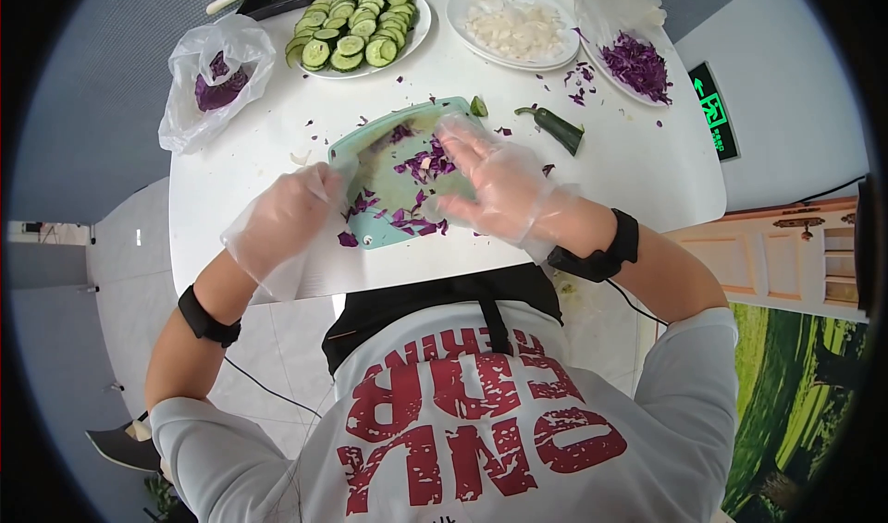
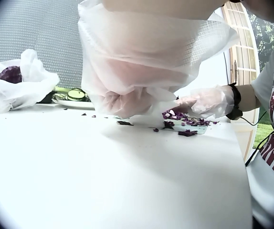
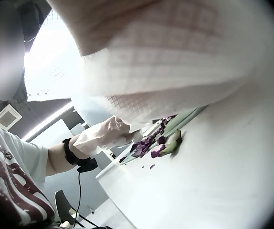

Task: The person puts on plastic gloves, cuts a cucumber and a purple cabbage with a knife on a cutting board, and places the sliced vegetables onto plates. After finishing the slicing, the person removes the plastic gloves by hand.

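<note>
A pale green cutting board lies before me with chopped purple cabbage scattered over it. At its left edge, my left hand, in a clear plastic glove, has its fingers curled and grips the board's side. The gloved right hand is spread over the board's right part, its fingers extended beside the cabbage pieces. In the left wrist view, the curled left hand is low over the table, with the right hand behind it. The right wrist view shows cabbage bits along the board.
Behind the board are a plate of cucumber slices, a plate of chopped white pieces and shredded purple cabbage. A plastic bag holding cabbage stands at left. A green pepper lies right of the board, near a small green piece.
</note>
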### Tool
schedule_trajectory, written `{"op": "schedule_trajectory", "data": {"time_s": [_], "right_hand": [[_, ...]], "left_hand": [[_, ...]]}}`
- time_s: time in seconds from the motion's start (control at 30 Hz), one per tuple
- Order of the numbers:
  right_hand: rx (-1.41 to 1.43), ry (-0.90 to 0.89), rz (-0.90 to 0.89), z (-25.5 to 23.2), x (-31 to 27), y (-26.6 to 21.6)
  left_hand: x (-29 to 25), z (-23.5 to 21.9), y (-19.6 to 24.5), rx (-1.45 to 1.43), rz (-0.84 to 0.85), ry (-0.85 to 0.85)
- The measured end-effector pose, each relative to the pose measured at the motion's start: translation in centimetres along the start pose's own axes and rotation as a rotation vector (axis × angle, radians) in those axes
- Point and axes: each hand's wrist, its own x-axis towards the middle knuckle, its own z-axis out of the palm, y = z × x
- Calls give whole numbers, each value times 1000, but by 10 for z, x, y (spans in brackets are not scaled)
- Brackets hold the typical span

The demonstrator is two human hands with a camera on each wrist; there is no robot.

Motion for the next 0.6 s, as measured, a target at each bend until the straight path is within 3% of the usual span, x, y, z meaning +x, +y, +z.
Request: {"op": "schedule_trajectory", "data": {"time_s": [0.1, 0.17, 0.33, 0.5, 0.6], "right_hand": [[22, -26, -20, -3, 1, 1], [43, 3, -61, -5, 2, 5], [146, -109, 116, -23, 9, 8], [111, -46, 113, -19, 15, 12], [96, -65, 144, -26, 17, 8]], "left_hand": [[-4, -2, 4, 21, 69, -46], [-1, -5, 2, -21, 107, 27], [22, -2, -16, -40, 90, 140], [45, 10, -22, -8, 97, 220], [48, 9, -15, -134, 36, 142]]}}
